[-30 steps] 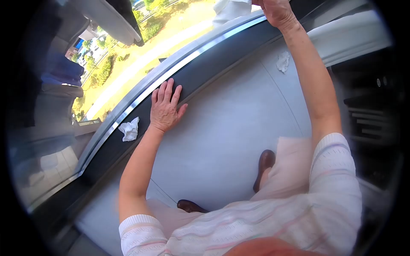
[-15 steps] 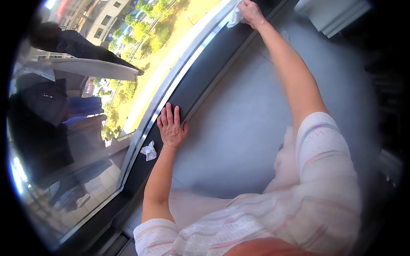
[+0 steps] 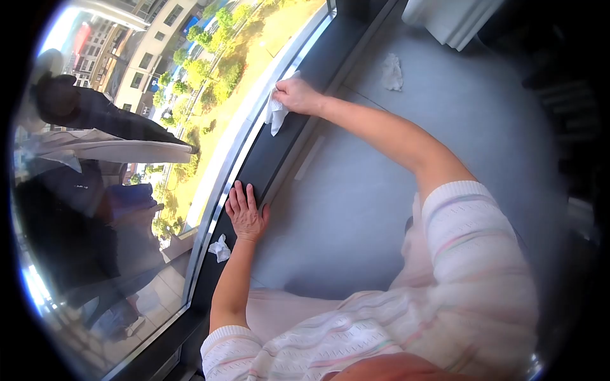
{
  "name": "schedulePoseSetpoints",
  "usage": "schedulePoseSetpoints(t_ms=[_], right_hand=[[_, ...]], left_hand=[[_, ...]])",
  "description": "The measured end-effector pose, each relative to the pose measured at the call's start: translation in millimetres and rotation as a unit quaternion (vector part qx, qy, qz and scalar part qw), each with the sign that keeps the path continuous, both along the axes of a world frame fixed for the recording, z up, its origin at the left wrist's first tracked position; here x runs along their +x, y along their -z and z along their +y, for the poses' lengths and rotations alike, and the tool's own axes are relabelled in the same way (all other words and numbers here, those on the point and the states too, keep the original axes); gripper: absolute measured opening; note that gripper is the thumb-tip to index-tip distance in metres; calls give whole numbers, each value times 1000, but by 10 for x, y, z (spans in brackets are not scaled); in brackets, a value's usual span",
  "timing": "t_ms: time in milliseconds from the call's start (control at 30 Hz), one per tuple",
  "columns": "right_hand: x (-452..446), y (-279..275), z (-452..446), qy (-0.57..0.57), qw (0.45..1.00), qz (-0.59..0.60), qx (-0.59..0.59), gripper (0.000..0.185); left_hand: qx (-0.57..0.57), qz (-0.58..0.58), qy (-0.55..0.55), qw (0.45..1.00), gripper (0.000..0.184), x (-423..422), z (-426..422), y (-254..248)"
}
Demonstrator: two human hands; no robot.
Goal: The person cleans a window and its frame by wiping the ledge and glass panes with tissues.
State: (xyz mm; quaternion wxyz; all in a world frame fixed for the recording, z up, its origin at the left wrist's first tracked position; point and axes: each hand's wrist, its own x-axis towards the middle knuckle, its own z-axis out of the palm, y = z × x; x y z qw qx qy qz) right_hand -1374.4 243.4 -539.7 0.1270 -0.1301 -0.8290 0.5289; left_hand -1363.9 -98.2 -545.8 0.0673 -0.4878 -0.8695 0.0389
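Observation:
My right hand is closed around a white tissue, which hangs over the silver edge of the window frame and touches the dark sill. Lower along that sill, my left hand lies flat with its fingers stretched out, holding nothing. A crumpled white tissue rests on the sill beside my left wrist. The large window pane runs along the left, carrying dark reflections.
Another crumpled white tissue lies on the grey floor. A white ridged object stands at the top right. Trees and buildings show outside through the glass.
My right hand has slid with its tissue down along the frame, closer to my left hand. The left hand stays flat on the sill. The floor tissue shows more fully now.

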Motion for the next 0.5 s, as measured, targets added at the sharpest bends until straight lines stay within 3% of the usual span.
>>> schedulePoseSetpoints(t_ms=[133, 267, 400, 433, 500], right_hand=[[37, 35, 232, 14, 994, 55, 97, 20], [-6, 203, 1177, 187, 966, 67, 167, 16], [-59, 248, 1956, 286, 921, 8, 264, 17], [-114, 290, 2019, 284, 913, -66, 285, 18], [-198, 391, 2042, 335, 885, -50, 318, 21]], left_hand=[[-10, 7, 4, 1000, 78, 4, 15, -7], [-3, 7, 1, 1000, 77, -16, 32, 2], [-13, 17, -3, 1000, 73, -12, 24, -2], [-14, 17, -3, 1000, 73, -27, 24, -16], [-7, 13, -3, 1000, 73, 3, 46, -26]])
